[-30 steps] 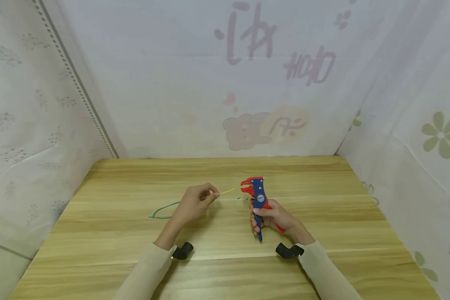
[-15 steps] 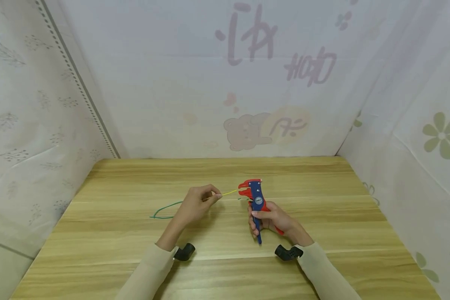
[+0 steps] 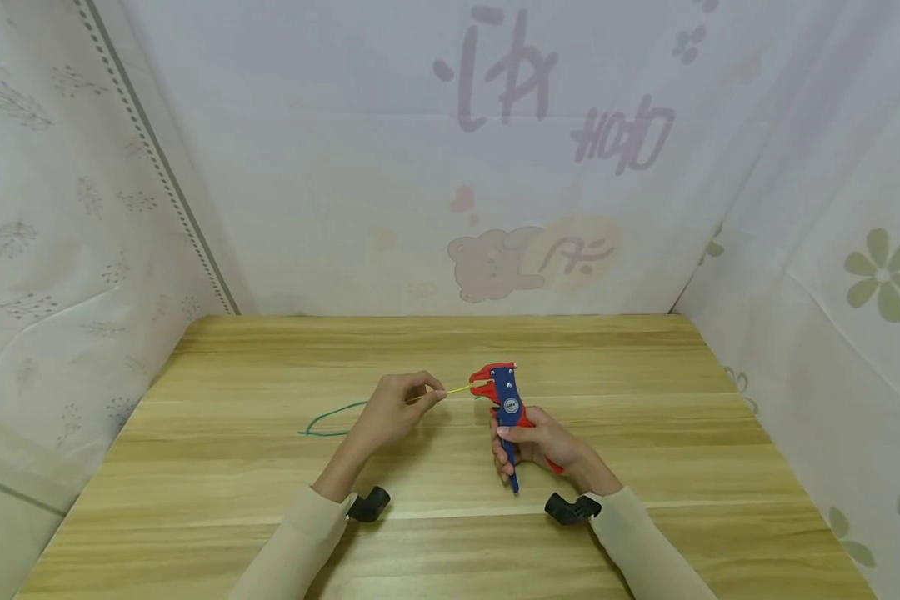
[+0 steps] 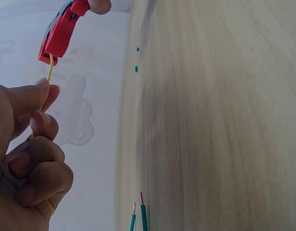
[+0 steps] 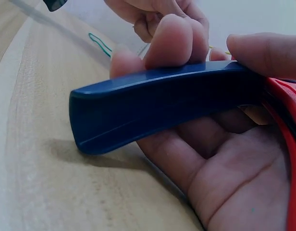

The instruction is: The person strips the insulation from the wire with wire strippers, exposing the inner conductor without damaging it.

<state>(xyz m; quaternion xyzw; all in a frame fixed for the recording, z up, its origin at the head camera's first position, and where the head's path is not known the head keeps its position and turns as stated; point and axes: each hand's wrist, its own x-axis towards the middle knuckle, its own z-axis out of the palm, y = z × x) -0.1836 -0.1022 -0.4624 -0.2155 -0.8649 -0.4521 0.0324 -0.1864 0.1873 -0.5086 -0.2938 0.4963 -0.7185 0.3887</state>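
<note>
My left hand [image 3: 397, 408] pinches a thin yellow wire [image 3: 459, 389] between thumb and forefinger, and more of that wire runs back under the curled fingers in the left wrist view. Its front end reaches the red jaws of a blue and red wire stripper [image 3: 506, 400]; whether it lies between them or just at their mouth is hard to tell, as the tip is hidden. Fingers and thumb of my right hand [image 3: 536, 442] grip the stripper by its handles, the blue handle [image 5: 162, 101] showing large in the right wrist view. The tool stands nearly upright above the table.
Behind the left hand a green wire [image 3: 326, 422] lies looped on the wooden table [image 3: 270, 500], with bare copper ends [image 4: 141, 198] in the left wrist view. Two small green insulation bits [image 4: 136, 69] lie below the stripper. A patterned cloth [image 3: 345, 167] hangs behind the table.
The stripper, in my right hand, has moved left and slightly down. My left hand has shifted slightly right, so the yellow wire's end has gone from apart to meeting the red jaws.
</note>
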